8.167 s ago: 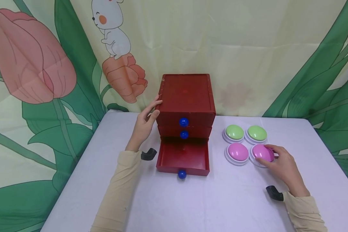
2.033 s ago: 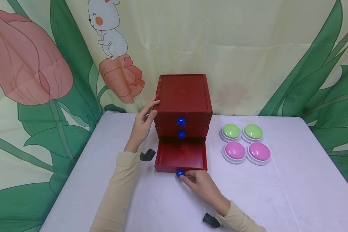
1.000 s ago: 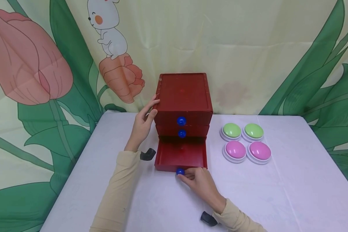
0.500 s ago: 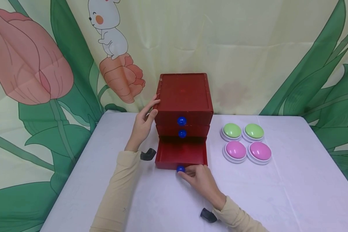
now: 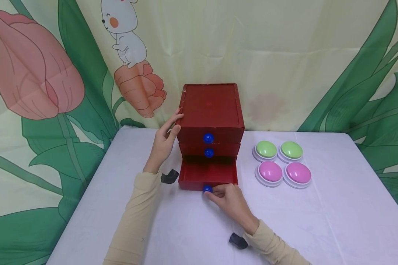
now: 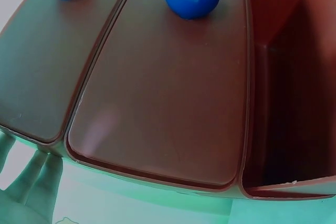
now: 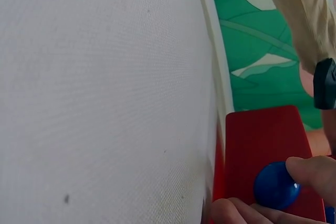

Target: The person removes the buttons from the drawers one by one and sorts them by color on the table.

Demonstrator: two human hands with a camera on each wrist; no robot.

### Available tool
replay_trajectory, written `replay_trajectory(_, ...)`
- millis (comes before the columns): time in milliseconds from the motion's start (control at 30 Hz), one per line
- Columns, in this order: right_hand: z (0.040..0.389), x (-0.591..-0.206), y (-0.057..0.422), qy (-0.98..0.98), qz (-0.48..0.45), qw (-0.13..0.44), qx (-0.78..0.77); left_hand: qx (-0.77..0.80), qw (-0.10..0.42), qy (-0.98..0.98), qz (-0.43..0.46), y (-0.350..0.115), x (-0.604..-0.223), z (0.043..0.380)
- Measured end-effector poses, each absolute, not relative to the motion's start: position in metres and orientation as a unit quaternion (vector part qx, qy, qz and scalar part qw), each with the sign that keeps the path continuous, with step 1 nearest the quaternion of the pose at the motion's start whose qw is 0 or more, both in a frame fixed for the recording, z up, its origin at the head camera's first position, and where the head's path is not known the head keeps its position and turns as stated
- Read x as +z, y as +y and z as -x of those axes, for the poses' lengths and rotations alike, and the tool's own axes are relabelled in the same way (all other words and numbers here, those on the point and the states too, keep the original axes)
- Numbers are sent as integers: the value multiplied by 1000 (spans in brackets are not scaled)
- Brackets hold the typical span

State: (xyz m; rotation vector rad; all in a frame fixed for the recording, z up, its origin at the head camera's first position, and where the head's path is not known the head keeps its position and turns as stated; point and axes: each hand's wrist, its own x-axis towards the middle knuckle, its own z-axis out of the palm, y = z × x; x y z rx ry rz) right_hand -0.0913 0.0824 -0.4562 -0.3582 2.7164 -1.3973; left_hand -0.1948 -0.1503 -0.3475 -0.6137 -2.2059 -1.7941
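A dark red drawer cabinet (image 5: pixel 209 106) with blue ball knobs stands at the back middle of the table. Its bottom drawer (image 5: pixel 208 173) is pulled partway out, and no object shows inside it. My right hand (image 5: pixel 231 203) pinches that drawer's blue knob (image 5: pixel 207 189) between thumb and fingers; the right wrist view shows the thumb against the knob (image 7: pixel 276 185). My left hand (image 5: pixel 163 143) rests with extended fingers against the cabinet's left side. In the left wrist view its fingers (image 6: pixel 44 187) touch the cabinet's edge. The upper two drawers are closed.
Right of the cabinet sit two green push buttons (image 5: pixel 266 149) behind two pink push buttons (image 5: pixel 298 173), all on white bases. A printed curtain (image 5: pixel 268 66) hangs directly behind the table. Black wrist pieces (image 5: pixel 238 241) stick out from both sleeves.
My right hand went from a pink button to the bottom drawer's knob. Since then the drawer has slid partway inward with the hand on its knob. My left hand stays at the cabinet's side.
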Motion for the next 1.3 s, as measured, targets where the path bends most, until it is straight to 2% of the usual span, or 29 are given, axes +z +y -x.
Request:
replay_trajectory(400, 94, -460, 76, 880, 83, 15, -467, -610, 115, -756, 207, -150, -345, 193)
replay_trajectory(1300, 121, -461, 82, 867, 88, 33, -490, -612, 119, -753, 211, -149, -346, 194)
